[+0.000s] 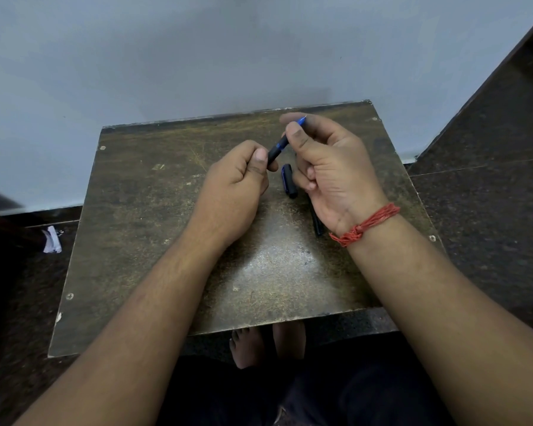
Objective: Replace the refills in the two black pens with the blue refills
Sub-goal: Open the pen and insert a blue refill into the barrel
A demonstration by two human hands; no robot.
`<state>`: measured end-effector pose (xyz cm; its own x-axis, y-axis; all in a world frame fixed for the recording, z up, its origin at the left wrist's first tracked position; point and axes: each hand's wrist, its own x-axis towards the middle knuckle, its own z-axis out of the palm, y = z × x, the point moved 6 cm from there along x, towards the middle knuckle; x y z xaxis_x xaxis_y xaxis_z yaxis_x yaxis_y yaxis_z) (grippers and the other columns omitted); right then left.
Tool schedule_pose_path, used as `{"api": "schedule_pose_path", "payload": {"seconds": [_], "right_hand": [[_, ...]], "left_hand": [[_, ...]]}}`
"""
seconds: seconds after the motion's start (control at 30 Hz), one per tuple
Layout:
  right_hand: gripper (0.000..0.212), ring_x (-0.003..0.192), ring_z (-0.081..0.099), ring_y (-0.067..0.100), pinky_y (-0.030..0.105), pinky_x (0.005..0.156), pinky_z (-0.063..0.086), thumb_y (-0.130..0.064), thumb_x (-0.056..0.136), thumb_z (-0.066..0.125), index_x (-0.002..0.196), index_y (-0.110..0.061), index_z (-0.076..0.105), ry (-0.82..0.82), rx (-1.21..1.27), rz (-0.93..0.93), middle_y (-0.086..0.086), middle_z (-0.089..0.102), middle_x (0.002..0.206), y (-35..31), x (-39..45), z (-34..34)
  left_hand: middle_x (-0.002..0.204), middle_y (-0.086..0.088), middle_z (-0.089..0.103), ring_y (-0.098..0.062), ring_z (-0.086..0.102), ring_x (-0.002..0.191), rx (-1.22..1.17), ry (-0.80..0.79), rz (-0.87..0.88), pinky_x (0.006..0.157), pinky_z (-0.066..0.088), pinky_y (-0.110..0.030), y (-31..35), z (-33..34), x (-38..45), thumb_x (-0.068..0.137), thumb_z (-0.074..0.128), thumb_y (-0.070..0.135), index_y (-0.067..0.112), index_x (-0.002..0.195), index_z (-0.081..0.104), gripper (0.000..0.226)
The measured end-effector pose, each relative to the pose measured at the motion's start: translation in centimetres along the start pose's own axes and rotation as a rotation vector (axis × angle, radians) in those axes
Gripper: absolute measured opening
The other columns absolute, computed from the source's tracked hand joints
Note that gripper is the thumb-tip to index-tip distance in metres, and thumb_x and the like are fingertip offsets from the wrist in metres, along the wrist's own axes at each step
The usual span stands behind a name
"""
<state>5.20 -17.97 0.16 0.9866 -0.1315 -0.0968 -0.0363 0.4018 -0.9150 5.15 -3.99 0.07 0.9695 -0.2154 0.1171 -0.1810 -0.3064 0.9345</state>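
Observation:
Above the far half of the worn wooden board [154, 216], both hands hold one pen. My left hand [234, 192] grips the black pen barrel [274, 155] at its lower end. My right hand [330, 170] pinches the blue front part [299, 123], which sticks out of the barrel toward the wall. A black cap with a blue clip [289, 181] lies on the board between my hands. A second black pen [317, 224] lies under my right wrist, mostly hidden.
The board stands against a pale wall [197, 56], with dark stone floor [480, 210] around it. A scrap of white paper [52, 239] lies on the floor at the left. Bare feet [259, 345] show below the board's near edge.

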Motion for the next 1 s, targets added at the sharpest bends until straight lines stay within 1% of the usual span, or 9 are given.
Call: {"api": "schedule_pose_path", "payload": {"seconds": [0.03, 0.1, 0.23, 0.43, 0.57, 0.67, 0.77, 0.9, 1.0], "right_hand": [[0.001, 0.038, 0.032, 0.004, 0.017, 0.036, 0.023, -0.008, 0.094, 0.065, 0.094, -0.009, 0.066, 0.007, -0.001, 0.008, -0.004, 0.059, 0.068, 0.04, -0.04, 0.07], [0.013, 0.037, 0.030, 0.005, 0.017, 0.035, 0.020, -0.013, 0.093, 0.068, 0.083, -0.013, 0.059, 0.032, -0.019, 0.020, -0.005, 0.052, 0.061, 0.20, -0.04, -0.04], [0.024, 0.041, 0.030, 0.009, 0.018, 0.037, 0.022, -0.023, 0.091, 0.070, 0.083, -0.015, 0.049, 0.062, -0.080, 0.017, -0.003, 0.049, 0.062, 0.22, 0.05, -0.58], [0.015, 0.039, 0.034, 0.004, 0.017, 0.036, 0.026, -0.003, 0.096, 0.059, 0.110, -0.007, 0.062, -0.050, -0.047, 0.015, 0.010, 0.073, 0.108, -0.46, 0.01, -0.57], [0.005, 0.036, 0.030, 0.004, 0.016, 0.035, 0.021, -0.006, 0.094, 0.064, 0.094, -0.011, 0.064, -0.021, -0.059, 0.005, 0.009, 0.066, 0.084, -0.37, -0.09, -0.31], [0.020, 0.039, 0.027, 0.008, 0.016, 0.036, 0.020, -0.016, 0.089, 0.072, 0.081, -0.015, 0.054, 0.040, -0.080, 0.008, 0.005, 0.044, 0.067, 0.06, 0.01, -0.56], [0.021, 0.040, 0.026, 0.008, 0.016, 0.036, 0.020, -0.023, 0.089, 0.072, 0.090, -0.012, 0.054, 0.056, -0.090, 0.017, -0.001, 0.050, 0.061, 0.05, -0.08, -0.74], [0.014, 0.038, 0.029, 0.005, 0.016, 0.035, 0.021, -0.010, 0.096, 0.063, 0.109, -0.006, 0.062, -0.009, -0.009, 0.046, 0.010, 0.072, 0.102, -0.17, 0.15, -0.92], [0.013, 0.037, 0.030, 0.004, 0.016, 0.033, 0.021, -0.004, 0.097, 0.058, 0.105, -0.009, 0.066, -0.059, 0.060, 0.091, 0.008, 0.072, 0.104, 0.03, 0.28, -0.86]], "left_hand": [[0.056, 0.007, 0.044, -0.004, 0.036, 0.044, 0.010, -0.003, 0.004, 0.046, 0.031, -0.022, 0.10, 0.04, -0.05, 0.106, 0.038, 0.029, 0.014, 0.091, 0.059, 0.030], [0.057, 0.006, 0.045, -0.003, 0.037, 0.045, 0.034, -0.010, 0.012, 0.047, 0.032, -0.022, 0.29, 0.20, -0.12, 0.106, 0.038, 0.028, 0.013, 0.091, 0.059, 0.030], [0.057, 0.005, 0.046, -0.002, 0.037, 0.046, 0.055, -0.009, 0.024, 0.048, 0.033, -0.022, 0.30, 0.32, -0.08, 0.106, 0.038, 0.027, 0.012, 0.091, 0.059, 0.030], [0.054, 0.010, 0.044, -0.004, 0.036, 0.044, -0.013, 0.001, 0.006, 0.046, 0.030, -0.023, -0.13, -0.02, 0.09, 0.104, 0.038, 0.033, 0.016, 0.089, 0.059, 0.030], [0.055, 0.008, 0.044, -0.005, 0.036, 0.044, 0.011, -0.009, 0.017, 0.047, 0.031, -0.024, 0.10, 0.13, 0.01, 0.105, 0.038, 0.031, 0.016, 0.089, 0.059, 0.030], [0.057, 0.007, 0.046, -0.002, 0.038, 0.046, 0.054, -0.022, 0.024, 0.049, 0.033, -0.022, 0.32, 0.32, -0.07, 0.106, 0.038, 0.027, 0.011, 0.091, 0.059, 0.030], [0.057, 0.005, 0.046, -0.003, 0.037, 0.045, 0.043, -0.017, 0.022, 0.047, 0.033, -0.023, 0.29, 0.32, -0.05, 0.106, 0.038, 0.028, 0.014, 0.090, 0.059, 0.030], [0.056, 0.008, 0.045, -0.005, 0.036, 0.044, 0.014, -0.001, 0.005, 0.046, 0.031, -0.024, -0.05, 0.02, 0.02, 0.105, 0.037, 0.030, 0.014, 0.090, 0.059, 0.031], [0.055, 0.007, 0.044, -0.004, 0.035, 0.044, 0.015, 0.002, 0.002, 0.046, 0.030, -0.022, -0.01, 0.04, 0.03, 0.106, 0.037, 0.028, 0.012, 0.091, 0.059, 0.031]]}}
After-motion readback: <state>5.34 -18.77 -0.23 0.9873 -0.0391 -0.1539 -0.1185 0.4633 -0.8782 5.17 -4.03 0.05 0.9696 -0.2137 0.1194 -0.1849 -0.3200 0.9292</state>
